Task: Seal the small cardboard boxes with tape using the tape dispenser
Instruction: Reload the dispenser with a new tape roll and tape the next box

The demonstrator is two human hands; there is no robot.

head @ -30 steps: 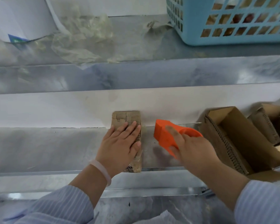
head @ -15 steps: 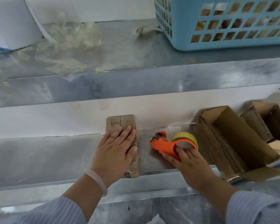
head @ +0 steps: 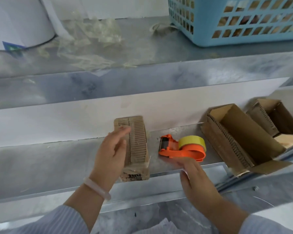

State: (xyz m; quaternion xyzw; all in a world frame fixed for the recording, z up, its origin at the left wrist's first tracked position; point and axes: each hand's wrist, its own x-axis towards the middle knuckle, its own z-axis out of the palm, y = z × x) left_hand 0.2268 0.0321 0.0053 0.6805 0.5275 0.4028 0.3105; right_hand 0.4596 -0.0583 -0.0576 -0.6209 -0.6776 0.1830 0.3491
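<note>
Tape dispenser [head: 183,149] had been set down on the table [head: 41,166]; right hand [head: 194,179] had let go, grip open and empty; left hand [head: 110,154] had lifted off the small cardboard box [head: 138,142] lying beside the dispenser, grip loose, empty; this box's taping looked done

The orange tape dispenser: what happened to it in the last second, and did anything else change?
The right hand let go of the tape dispenser, which now lies on the metal shelf, and drew back towards the person, open. The left hand no longer presses flat on the small cardboard box; it has shifted to its left side. The box and the open boxes at right stayed put.
</note>
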